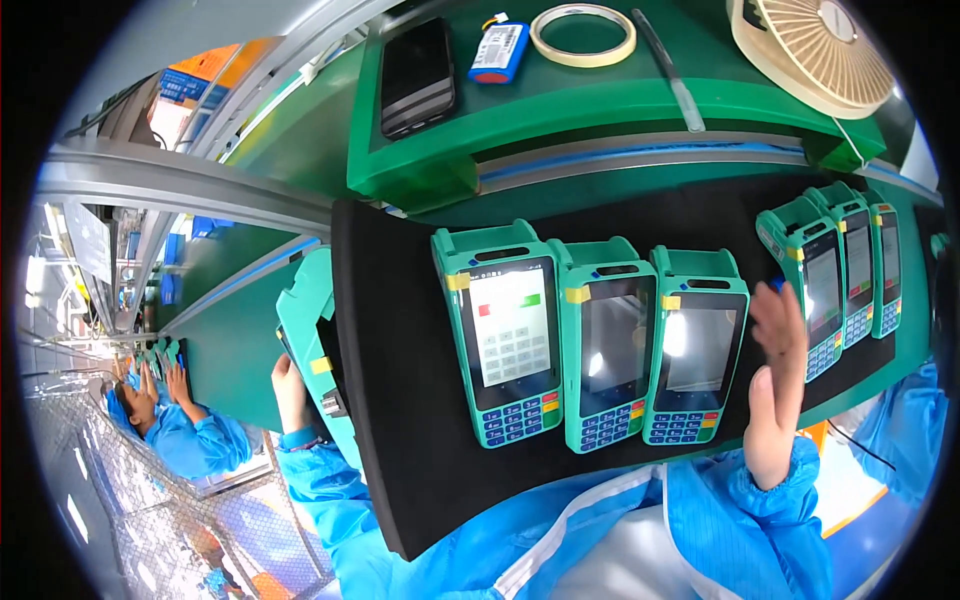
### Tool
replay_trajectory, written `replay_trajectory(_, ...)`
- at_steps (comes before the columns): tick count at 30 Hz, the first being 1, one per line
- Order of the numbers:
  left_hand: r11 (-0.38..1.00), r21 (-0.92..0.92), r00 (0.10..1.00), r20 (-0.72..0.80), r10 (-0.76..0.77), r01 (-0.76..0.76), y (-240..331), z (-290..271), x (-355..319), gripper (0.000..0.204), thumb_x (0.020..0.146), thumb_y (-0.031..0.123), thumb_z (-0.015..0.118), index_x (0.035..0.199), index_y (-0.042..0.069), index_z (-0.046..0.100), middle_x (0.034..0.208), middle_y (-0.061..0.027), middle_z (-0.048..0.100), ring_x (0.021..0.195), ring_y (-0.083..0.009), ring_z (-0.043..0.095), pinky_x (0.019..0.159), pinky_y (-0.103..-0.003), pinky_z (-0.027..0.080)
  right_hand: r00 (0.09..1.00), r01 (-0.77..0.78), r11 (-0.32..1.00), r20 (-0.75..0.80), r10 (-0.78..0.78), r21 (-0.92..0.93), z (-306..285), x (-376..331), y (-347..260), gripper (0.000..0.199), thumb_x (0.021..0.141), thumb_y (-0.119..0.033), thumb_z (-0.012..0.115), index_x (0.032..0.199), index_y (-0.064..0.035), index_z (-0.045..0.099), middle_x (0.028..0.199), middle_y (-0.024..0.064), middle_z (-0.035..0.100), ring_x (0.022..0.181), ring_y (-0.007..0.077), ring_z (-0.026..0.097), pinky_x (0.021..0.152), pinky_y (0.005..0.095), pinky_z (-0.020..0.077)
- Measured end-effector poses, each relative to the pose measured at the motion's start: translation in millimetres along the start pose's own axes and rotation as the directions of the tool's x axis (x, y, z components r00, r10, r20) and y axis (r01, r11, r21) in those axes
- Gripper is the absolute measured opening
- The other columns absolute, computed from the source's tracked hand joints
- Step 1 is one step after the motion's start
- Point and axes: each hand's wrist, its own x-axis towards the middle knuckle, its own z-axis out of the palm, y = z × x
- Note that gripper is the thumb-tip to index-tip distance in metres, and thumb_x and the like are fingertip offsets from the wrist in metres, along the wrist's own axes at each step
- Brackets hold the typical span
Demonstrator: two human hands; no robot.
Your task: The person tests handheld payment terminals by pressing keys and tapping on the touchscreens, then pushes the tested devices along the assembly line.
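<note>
My left hand (290, 397) grips the edge of a teal card payment terminal (318, 365), tilted on its side just left of the black mat; some of the fingers are hidden behind it. My right hand (778, 390) is open and slightly blurred, fingers pointing up, between two groups of terminals. Nearest it on the left is a teal payment terminal (697, 345) with a dark, glossy screen. Beside that lie another dark-screened terminal (612, 350) and a terminal with a lit keypad screen (512, 340). Each carries a yellow tab near its top.
The black mat (400, 470) lies on a green bench. Several more terminals (822, 280) stand at the right. On a raised green shelf (560, 105) are a phone (418, 75), a blue battery pack (499, 52), a tape roll (583, 35), a pen (668, 70) and a fan (815, 50). A co-worker (190, 435) sits far left.
</note>
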Motion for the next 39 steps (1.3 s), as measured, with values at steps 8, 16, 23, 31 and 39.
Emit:
replay_trajectory(8,0.939,0.264,0.96,-0.112,0.257,-0.22,-29.0,-50.2,36.5,0.011,0.087,0.01,0.057,0.087,-0.001,0.059,0.076,-0.0022,0.06,0.069,-0.0073,0.052,0.06,-0.022,0.042,0.976,0.059,0.978,0.216,-0.015,-0.201,-37.6,5.3,9.2,0.086,0.086,-0.055,0.043,0.144,0.0014,0.012,0.148,0.0235,0.015,0.138,0.034,0.015,0.112,0.0401,0.0081)
replay_trajectory(16,0.868,0.393,0.889,-0.21,0.408,-0.305,-49.9,-132.4,54.1,0.011,0.089,0.01,0.055,0.085,0.0,0.059,0.072,0.0016,0.055,0.066,-0.0052,0.047,0.06,-0.021,0.04,0.915,0.185,0.521,0.34,0.218,-0.833,-35.0,16.6,8.7,0.091,0.083,-0.067,0.038,0.145,-0.0047,0.013,0.149,0.0203,0.015,0.139,0.0327,0.015,0.112,0.043,0.0093)
replay_trajectory(23,0.814,0.461,0.925,0.042,0.377,-0.353,-18.9,-104.4,46.2,0.022,0.09,0.007,0.047,0.11,-0.001,0.054,0.1,-0.0068,0.061,0.089,-0.0128,0.055,0.078,-0.026,0.045,0.83,0.473,-0.354,0.273,0.487,-0.807,-11.6,22.4,-12.1,0.092,0.083,-0.064,0.042,0.144,-0.0005,0.014,0.148,0.0223,0.017,0.138,0.0339,0.017,0.112,0.0421,0.0101)
replay_trajectory(31,0.784,0.603,0.972,-0.056,0.23,-0.151,-50.9,-157.4,40.2,0.041,0.088,0.03,0.051,0.122,0.007,0.051,0.109,-0.0132,0.06,0.095,-0.0236,0.058,0.083,-0.036,0.046,0.829,0.554,-0.805,0.051,0.557,-0.21,15.0,34.5,-20.0,0.089,0.084,-0.056,0.049,0.142,0.0027,0.016,0.147,0.0224,0.02,0.137,0.0338,0.02,0.111,0.041,0.0129)
replay_trajectory(39,0.645,0.73,0.968,0.099,0.231,-0.229,-65.0,-40.9,126.5,0.046,0.086,0.036,0.052,0.123,0.009,0.05,0.111,-0.0147,0.06,0.096,-0.027,0.058,0.084,-0.038,0.045,0.826,0.528,-0.776,-0.002,0.563,-0.345,46.6,25.6,-28.5,0.065,0.085,-0.01,0.061,0.139,0.0027,0.026,0.14,0.0171,0.034,0.129,0.0272,0.035,0.107,0.0375,0.0257)
